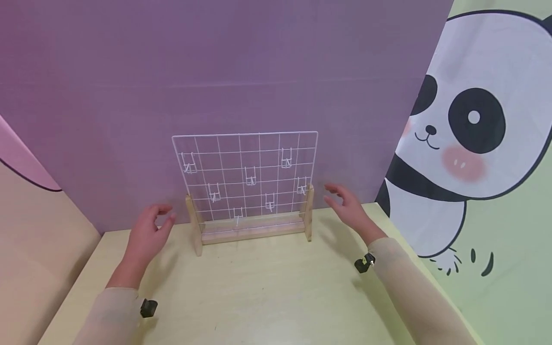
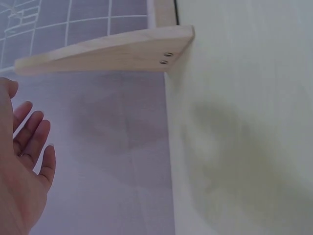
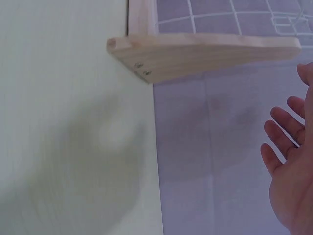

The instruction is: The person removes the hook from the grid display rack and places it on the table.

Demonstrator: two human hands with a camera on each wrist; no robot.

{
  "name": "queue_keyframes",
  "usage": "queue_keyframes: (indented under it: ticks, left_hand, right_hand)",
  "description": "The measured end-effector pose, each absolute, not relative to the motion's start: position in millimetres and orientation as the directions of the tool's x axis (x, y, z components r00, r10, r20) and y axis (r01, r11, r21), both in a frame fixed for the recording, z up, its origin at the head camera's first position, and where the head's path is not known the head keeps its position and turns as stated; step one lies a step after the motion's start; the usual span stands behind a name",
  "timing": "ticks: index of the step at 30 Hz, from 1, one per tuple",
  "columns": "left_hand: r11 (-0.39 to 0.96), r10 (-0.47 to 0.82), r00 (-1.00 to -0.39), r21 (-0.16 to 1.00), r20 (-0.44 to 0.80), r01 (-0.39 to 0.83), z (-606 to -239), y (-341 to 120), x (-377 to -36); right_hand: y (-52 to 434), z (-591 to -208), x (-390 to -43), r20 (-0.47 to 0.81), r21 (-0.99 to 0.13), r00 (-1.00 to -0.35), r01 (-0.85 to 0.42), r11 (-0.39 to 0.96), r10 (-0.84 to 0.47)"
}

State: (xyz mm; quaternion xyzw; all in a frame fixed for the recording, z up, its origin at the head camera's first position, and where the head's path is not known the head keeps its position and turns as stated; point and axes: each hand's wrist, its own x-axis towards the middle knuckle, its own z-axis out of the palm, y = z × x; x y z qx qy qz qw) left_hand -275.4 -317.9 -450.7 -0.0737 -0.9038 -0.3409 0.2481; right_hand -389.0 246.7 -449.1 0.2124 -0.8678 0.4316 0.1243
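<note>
On the pale tabletop (image 1: 254,287), head view: one white wire grid (image 1: 239,183) in a wooden stand (image 1: 254,233), seven wire hooks (image 1: 286,162) hung across it, the whole between left hand (image 1: 148,235) and right hand (image 1: 350,211), both apart from it, loosely bent and holding nothing. Left wrist view: left hand near the left upright (image 2: 112,51), thumb and fingers apart. Right wrist view: right hand near the right upright (image 3: 195,54), thumb and fingers likewise apart.
</note>
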Motion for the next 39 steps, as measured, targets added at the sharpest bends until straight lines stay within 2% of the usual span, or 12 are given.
queue_keyframes:
  ticks: [12,17,28,39]
  left_hand:
    - [0.705,-0.118,-0.835,0.638,0.537,0.311,-435.9,-301.4,-278.9]
    - [0.692,-0.155,-0.816,0.651,0.557,0.313,-428.5,-294.7,-279.8]
    - [0.683,-0.153,-0.785,0.638,0.600,0.355,-406.4,-282.6,-284.0]
    - [0.673,-0.146,-0.733,0.610,0.664,0.419,-389.9,-275.4,-288.8]
  right_hand:
    - [227.7,-439.8,-391.4,0.448,-0.779,-0.863,-0.504,0.372,-0.232]
    - [222.3,-435.9,-391.5,0.453,-0.777,-0.859,-0.511,0.368,-0.237]
    - [214.0,-428.4,-395.7,0.447,-0.760,-0.857,-0.515,0.397,-0.256]
    - [204.9,-421.5,-400.2,0.445,-0.773,-0.850,-0.523,0.358,-0.281]
